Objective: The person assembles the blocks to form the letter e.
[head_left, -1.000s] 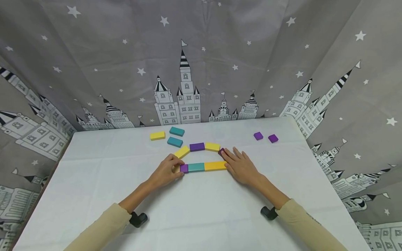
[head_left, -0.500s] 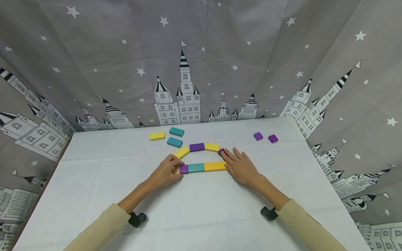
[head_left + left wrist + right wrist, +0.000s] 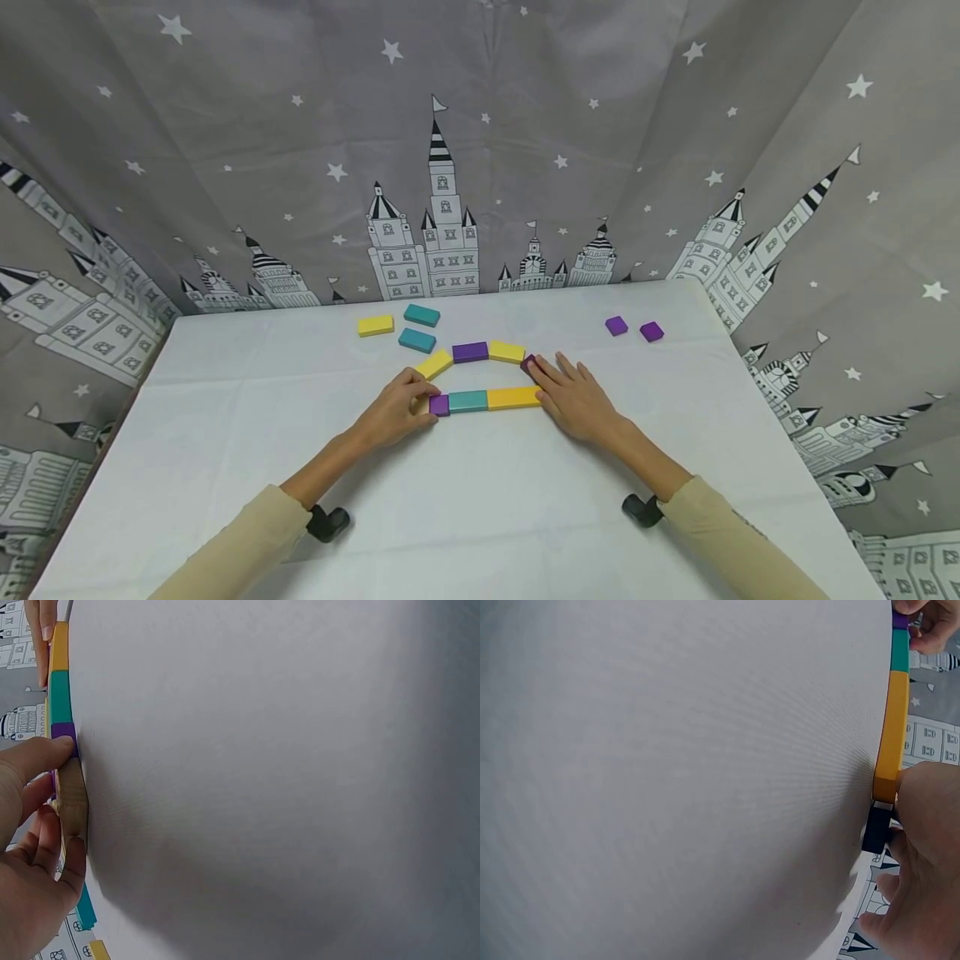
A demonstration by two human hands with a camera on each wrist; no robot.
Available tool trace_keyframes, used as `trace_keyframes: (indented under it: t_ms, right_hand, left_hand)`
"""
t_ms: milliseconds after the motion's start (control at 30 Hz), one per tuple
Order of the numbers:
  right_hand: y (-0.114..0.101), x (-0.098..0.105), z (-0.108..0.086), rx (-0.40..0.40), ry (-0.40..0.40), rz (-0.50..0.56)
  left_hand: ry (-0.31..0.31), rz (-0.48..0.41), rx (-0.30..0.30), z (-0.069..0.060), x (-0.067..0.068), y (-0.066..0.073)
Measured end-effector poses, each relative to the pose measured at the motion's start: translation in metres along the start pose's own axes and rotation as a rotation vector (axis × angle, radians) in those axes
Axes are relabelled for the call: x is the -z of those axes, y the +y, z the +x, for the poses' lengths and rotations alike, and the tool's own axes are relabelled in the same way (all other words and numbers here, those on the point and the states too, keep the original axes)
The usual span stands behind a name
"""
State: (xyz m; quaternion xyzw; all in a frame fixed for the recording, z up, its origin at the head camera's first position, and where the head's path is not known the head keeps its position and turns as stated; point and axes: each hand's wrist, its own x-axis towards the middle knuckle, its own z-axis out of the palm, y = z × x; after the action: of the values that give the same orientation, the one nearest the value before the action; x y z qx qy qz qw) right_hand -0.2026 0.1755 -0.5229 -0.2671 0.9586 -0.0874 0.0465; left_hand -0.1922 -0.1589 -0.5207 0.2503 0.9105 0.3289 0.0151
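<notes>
Across the white worktop (image 3: 480, 500), a row of blocks (image 3: 468, 402) runs sideways from the left hand (image 3: 393, 408), which pinches its purple block (image 3: 439, 405), to the right hand (image 3: 579, 402), fingers outspread, merely touching the orange block's (image 3: 513, 397) right end.

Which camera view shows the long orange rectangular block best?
The right wrist view: the long orange rectangular block appears largest there, with nearly its whole length in sight. The head view shows its top, but the person's right hand covers its right end. The left wrist view shows it small, near the upper left corner.
</notes>
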Motion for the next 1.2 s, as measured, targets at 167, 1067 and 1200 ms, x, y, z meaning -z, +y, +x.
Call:
trace_keyframes:
  t_ms: [167,1067,1200]
  right_hand:
    - [0.001,-0.001,0.0,0.003,0.006,-0.008]
    - [0.002,-0.003,0.0,0.006,0.022,-0.006]
    - [0.002,-0.003,0.0,0.001,0.017,-0.003]
  left_hand:
    - [-0.009,0.006,0.004,0.0,0.001,0.0]
    - [0.338,-0.051,0.354,0.014,0.032,-0.044]
    - [0.404,-0.069,0.447,0.021,0.034,-0.051]
